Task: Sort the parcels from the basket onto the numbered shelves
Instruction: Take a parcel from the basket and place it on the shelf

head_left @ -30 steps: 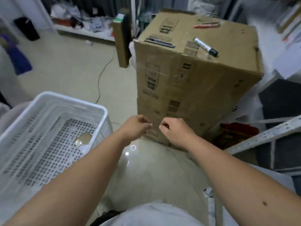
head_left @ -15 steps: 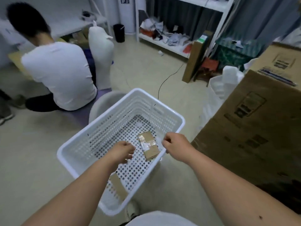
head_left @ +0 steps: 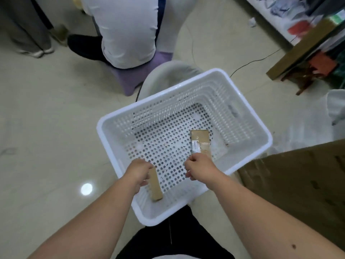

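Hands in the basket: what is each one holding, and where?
Left hand grips the narrow parcel at its far end. Right hand reaches the flat parcel's near edge; grip unclear.

White perforated basket; brown taped parcels; purple stool

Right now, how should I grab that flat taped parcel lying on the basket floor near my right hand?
Pinch the flat taped parcel across its long edges from above, at the near end beside your right hand. It lies flat on the basket floor, so probably lift one edge first.
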